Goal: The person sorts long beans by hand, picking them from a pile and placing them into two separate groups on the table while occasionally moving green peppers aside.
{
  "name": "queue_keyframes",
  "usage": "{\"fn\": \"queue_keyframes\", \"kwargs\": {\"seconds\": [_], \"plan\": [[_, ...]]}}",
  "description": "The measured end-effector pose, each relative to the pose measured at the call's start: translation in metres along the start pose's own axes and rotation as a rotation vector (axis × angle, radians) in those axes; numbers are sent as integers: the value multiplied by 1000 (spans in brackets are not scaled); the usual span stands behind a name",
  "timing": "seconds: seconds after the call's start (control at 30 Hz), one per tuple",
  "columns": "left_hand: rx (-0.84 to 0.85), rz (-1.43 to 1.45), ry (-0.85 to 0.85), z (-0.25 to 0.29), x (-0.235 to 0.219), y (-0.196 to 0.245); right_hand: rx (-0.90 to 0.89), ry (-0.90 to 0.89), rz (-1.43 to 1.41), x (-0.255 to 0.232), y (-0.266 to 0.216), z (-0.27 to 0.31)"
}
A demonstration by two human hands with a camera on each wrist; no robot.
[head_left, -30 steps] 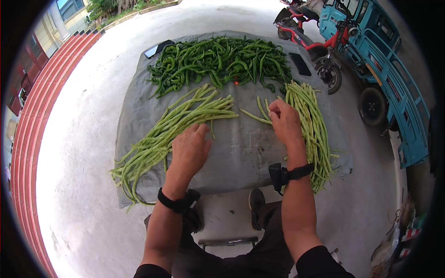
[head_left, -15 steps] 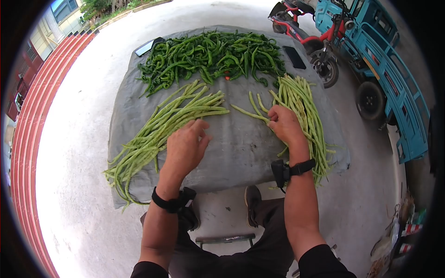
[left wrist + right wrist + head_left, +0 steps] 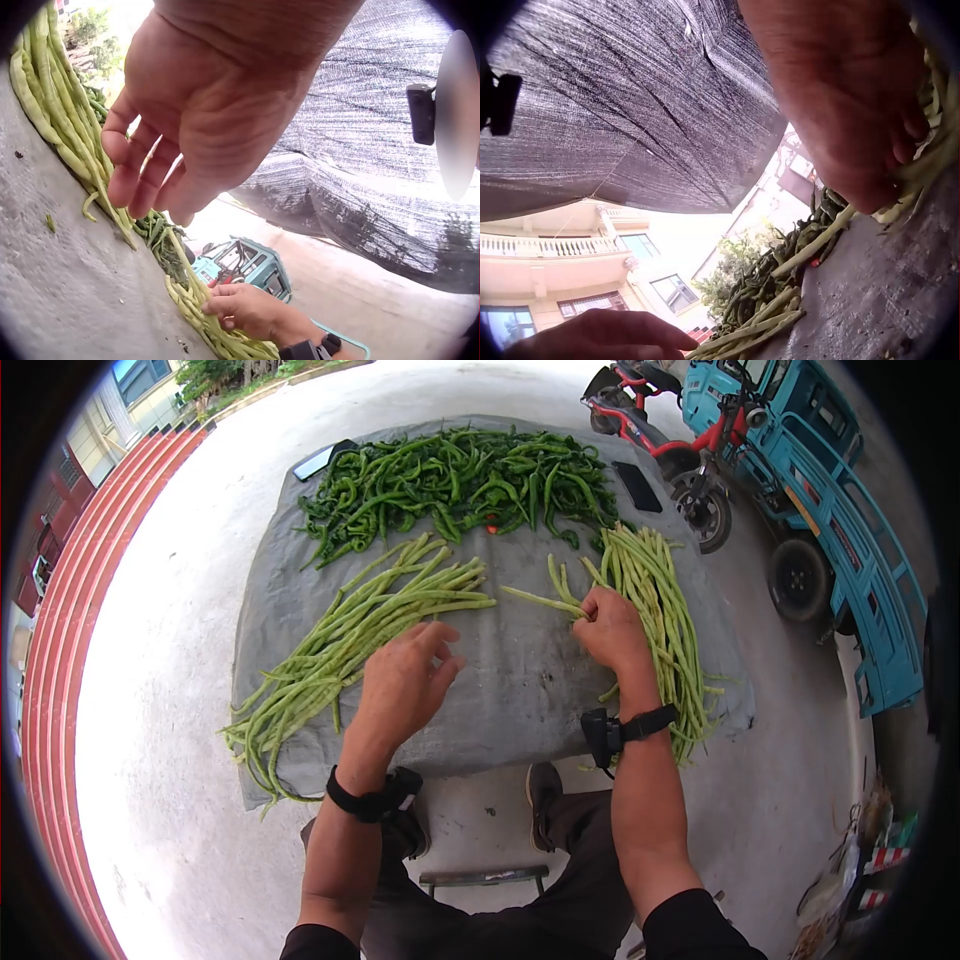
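Note:
My right hand (image 3: 613,628) pinches a long pale green bean (image 3: 538,599) between thumb and fingers, its free end pointing left. Just right of that hand lies a bundle of long beans (image 3: 668,615), a few of their tips poking out beyond the fingers. On the left, a larger pile of long beans (image 3: 335,650) is spread slantwise. My left hand (image 3: 405,672) hovers beside this pile, holding nothing. In the left wrist view its fingers (image 3: 139,180) hang loosely bent, apart from the beans.
A heap of green peppers (image 3: 450,485) covers the far side of the grey cloth (image 3: 500,705), with a phone (image 3: 637,487) at its right and another phone-like thing (image 3: 318,462) at its left. Beyond stand a red scooter (image 3: 690,455) and a blue cargo tricycle (image 3: 840,540).
My left hand has drawn slightly away from the left pile and its fingers have loosened. The bean in my right hand now lies flatter, pointing left. The head view has shifted a little.

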State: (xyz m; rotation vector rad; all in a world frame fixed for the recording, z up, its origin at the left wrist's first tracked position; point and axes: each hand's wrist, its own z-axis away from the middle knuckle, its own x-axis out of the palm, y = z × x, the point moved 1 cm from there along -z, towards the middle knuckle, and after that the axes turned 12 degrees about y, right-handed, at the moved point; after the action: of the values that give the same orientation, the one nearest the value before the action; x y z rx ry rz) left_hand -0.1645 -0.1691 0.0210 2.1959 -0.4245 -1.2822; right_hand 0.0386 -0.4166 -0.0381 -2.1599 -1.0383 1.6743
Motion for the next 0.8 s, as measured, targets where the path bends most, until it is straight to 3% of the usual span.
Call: {"fn": "queue_keyframes", "kwargs": {"seconds": [0.07, 0.17, 0.37, 0.47, 0.67, 0.8], "plan": [[-3, 32, -6, 0, -1, 2, -10, 64, -17, -4, 4, -3], [-30, 106, -34, 0, 2, 4, 63, -12, -166, -13, 6, -7], [-49, 337, -119, 6, 20, 13, 102, -383, -769, -38, -1, -7], [-146, 556, -171, 10, 39, 15, 89, -513, -869, -48, -19, 0], [-691, 1169, -166, 12, 70, 28, -20, -847, -805, -36, -41, 10], [-702, 1281, -32, 10, 79, 19, -42, -880, -797, -27, -48, 14]]}}
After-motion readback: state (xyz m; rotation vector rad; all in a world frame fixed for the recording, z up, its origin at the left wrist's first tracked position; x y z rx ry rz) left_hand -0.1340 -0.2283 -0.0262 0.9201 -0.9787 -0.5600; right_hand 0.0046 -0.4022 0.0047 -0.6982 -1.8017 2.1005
